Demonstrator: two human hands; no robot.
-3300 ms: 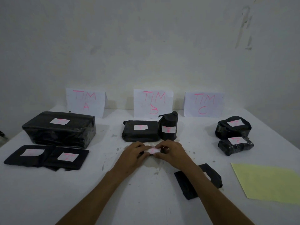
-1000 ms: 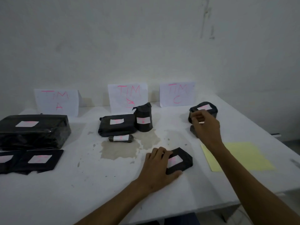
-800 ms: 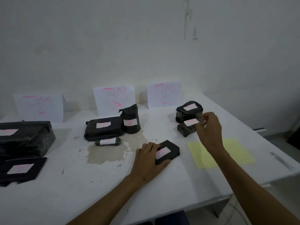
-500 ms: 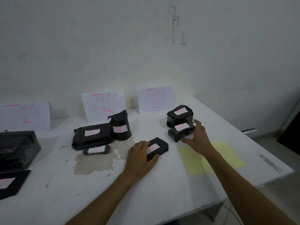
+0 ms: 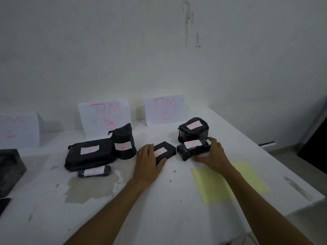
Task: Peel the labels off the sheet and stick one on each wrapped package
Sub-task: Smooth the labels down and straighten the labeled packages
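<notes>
Wrapped packages, black plastic film, each visible one bearing a white paper label with pink marking. Flat black labelled packet (image 5: 163, 150): on white surface (image 5: 159, 200), centre, under left hand (image 5: 147, 160), whose grip lies spread, fingers flat on top, thumb along its near edge. Small black block package (image 5: 193, 149): just right of it, before rounded black bundle (image 5: 192, 129) under paper sign "TIM C" (image 5: 164, 109); right hand (image 5: 211, 155) curls round its right end. Handling, judged: light, soft-skinned, film slippery; hold by the sides, off the labels. Yellow backing sheet (image 5: 228, 181): near right, appears stripped. Against half a second earlier: flat packet now further back, near block package; right-hand grip closed round that block.
</notes>
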